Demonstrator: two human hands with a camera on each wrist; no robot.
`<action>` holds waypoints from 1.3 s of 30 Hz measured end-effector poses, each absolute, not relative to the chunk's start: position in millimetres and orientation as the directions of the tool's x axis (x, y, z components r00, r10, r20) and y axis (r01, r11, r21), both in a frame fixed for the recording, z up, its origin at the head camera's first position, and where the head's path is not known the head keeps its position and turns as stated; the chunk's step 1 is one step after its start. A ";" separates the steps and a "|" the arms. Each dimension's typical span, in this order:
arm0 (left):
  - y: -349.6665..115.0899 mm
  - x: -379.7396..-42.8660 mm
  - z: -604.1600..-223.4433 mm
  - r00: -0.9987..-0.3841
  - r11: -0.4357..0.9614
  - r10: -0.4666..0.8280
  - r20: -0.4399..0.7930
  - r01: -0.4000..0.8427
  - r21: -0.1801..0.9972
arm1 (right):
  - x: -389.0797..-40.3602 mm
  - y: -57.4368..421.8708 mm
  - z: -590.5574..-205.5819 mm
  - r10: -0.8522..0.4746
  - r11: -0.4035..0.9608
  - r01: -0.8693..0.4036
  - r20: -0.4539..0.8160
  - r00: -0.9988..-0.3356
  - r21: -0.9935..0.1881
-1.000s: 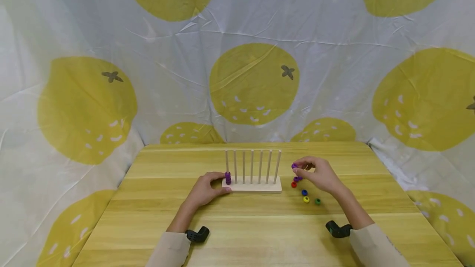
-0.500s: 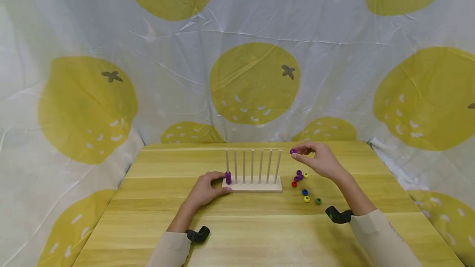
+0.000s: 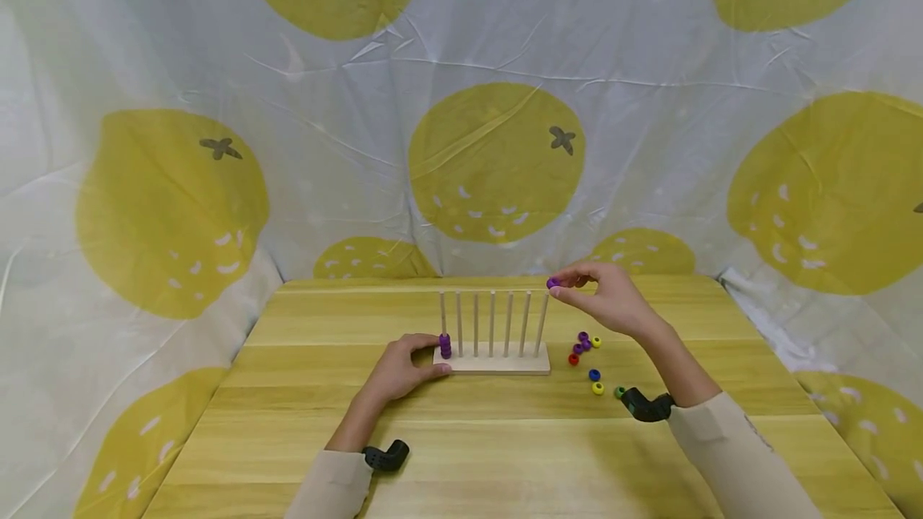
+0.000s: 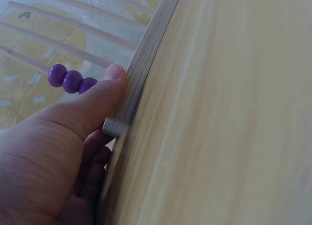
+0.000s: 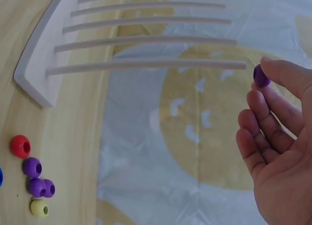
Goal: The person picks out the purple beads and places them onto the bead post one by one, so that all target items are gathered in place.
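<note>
A pale wooden peg rack (image 3: 497, 364) stands upright on the table, with a row of thin pegs. My left hand (image 3: 397, 368) grips its left end, the thumb pressed on the near edge of the base. Beside that hand, purple beads (image 4: 72, 81) are stacked low on the leftmost peg; my thumb partly covers the lowest visible one in the left wrist view. My right hand (image 3: 609, 300) pinches a single purple bead (image 5: 261, 76) between thumb and index finger. That bead is just off the tip of the rightmost peg (image 5: 146, 66), apart from it.
Loose beads lie right of the rack on the wooden table (image 3: 505, 455): a cluster of purple beads (image 5: 32, 167), a red bead (image 3: 574, 360), a blue bead (image 3: 594, 375), two yellow beads (image 3: 598, 388) and a green bead (image 3: 620, 392). A lemon-print cloth (image 3: 497, 162) hangs behind.
My right hand has lifted the purple bead from beside the loose beads, up and then left to the rightmost peg's top. My left hand stays on the rack.
</note>
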State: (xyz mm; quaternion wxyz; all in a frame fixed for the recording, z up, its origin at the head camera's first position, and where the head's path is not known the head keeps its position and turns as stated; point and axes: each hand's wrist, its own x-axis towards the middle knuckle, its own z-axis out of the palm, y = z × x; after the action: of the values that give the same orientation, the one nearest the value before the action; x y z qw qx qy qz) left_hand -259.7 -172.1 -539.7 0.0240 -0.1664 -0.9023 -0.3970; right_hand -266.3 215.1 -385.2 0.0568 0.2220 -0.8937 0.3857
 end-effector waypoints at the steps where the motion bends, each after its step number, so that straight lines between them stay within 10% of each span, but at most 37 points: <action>1: -171.9 -260.0 -539.6 -0.944 0.632 0.280 0.174 0.318 0.707 | -266.5 214.0 -384.1 -0.357 0.603 -0.446 0.276 -0.893 -0.662; 39: -172.8 -262.6 -539.6 -0.943 0.638 0.288 0.164 0.317 0.702 | -285.9 96.9 -367.9 -0.589 0.433 -0.638 0.336 -0.735 -0.637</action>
State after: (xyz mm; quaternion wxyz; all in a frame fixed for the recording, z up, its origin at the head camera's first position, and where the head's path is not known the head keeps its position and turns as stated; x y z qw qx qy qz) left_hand -262.6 -172.8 -539.6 0.0184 -0.1672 -0.9048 -0.3912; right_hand -285.9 96.9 -367.9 0.0313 0.3627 -0.8460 0.3897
